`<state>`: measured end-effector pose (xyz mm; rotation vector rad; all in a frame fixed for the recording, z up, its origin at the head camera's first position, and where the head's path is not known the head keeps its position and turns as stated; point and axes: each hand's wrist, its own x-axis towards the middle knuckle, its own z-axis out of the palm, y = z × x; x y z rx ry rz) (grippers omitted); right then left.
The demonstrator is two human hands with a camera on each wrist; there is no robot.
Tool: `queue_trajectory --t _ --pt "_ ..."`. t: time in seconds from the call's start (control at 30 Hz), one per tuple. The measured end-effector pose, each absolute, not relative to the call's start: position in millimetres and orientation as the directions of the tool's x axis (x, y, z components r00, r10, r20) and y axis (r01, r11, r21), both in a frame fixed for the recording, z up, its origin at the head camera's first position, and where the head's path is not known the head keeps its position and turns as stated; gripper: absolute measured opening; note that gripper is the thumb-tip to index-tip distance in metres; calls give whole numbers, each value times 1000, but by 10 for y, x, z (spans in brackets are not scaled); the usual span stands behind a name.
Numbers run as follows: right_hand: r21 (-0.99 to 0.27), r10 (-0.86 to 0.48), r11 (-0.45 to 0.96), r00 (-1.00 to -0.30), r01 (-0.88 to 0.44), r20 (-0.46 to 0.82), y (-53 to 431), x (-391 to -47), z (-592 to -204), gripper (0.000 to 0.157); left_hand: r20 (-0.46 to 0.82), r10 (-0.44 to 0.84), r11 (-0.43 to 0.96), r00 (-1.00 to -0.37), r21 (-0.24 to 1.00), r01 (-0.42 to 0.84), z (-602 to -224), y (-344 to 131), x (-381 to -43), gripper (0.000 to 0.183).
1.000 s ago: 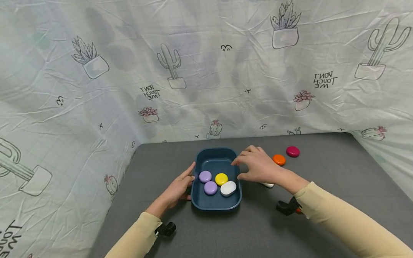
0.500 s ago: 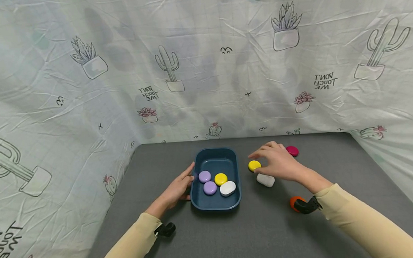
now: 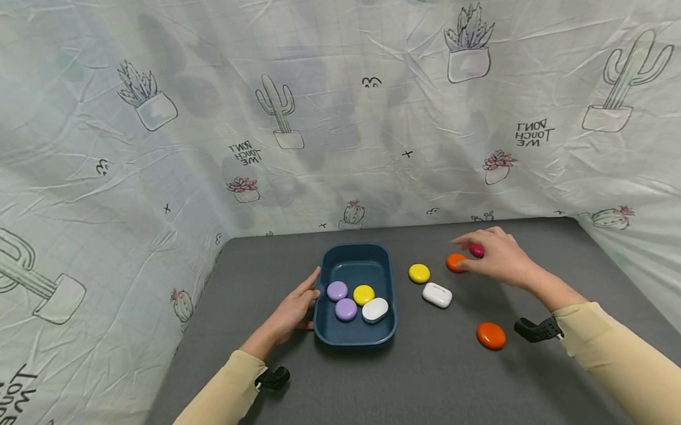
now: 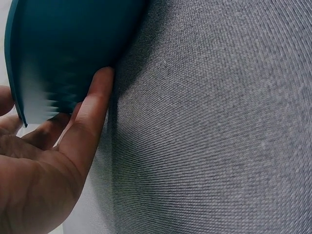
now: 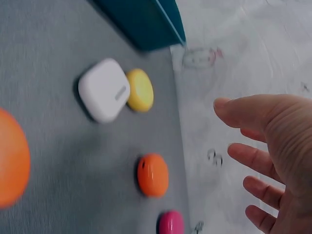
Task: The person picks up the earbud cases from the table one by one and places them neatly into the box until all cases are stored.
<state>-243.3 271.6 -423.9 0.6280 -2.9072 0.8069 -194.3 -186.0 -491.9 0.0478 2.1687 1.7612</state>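
A dark blue tray [image 3: 357,335] contains two round lilac pieces [image 3: 337,291], one yellow disc [image 3: 364,294] and a white oval piece [image 3: 375,310]. My left hand [image 3: 290,311] touches the tray's left side with extended fingers; the left wrist view shows fingertips against the outer wall [image 4: 53,58]. My right hand [image 3: 499,256], fingers spread and holding nothing, hovers by a glossy orange disc [image 3: 455,262] and a crimson disc [image 3: 476,250], which it partly hides. In the right wrist view, the hand [image 5: 273,156] is apart from the orange disc [image 5: 153,175].
Right of the tray lie another yellow disc [image 3: 419,273] and a white rounded block [image 3: 437,295] with a small dark mark. A larger orange disc [image 3: 491,336] lies nearer the front. The grey tabletop [image 3: 383,394] ends at a hanging cactus-print cloth [image 3: 336,111].
My right hand has moved from the tray's right edge rightward over the table, uncovering the yellow disc, white block and larger orange disc. My left hand has stayed at the tray.
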Motion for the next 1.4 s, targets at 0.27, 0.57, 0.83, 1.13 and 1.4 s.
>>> queue_trajectory --t 0.27,0.57,0.83,1.13,1.4 --pt "-494 -296 805 -944 -328 144 2996 -2485 -4298 55 -241 242 234 -940 955 -185 -4912 -1871 -1935 60" --pt "-480 -254 830 -959 -283 126 3183 -2615 -4513 56 -257 240 228 -936 952 -203 -4896 -1866 -1930 61" --pt "-485 -206 844 -973 -228 99 3260 -2703 -4664 58 -273 233 206 -934 952 -227 -4877 -1855 -1940 63" --pt "-519 -170 833 -981 -194 95 3274 -2720 -4759 58 -256 217 221 -942 953 -208 -4889 -1862 -1944 60" --pt "-547 -134 822 -987 -158 83 3316 -2748 -4827 62 -248 217 238 -944 951 -195 -4931 -1878 -1949 58"
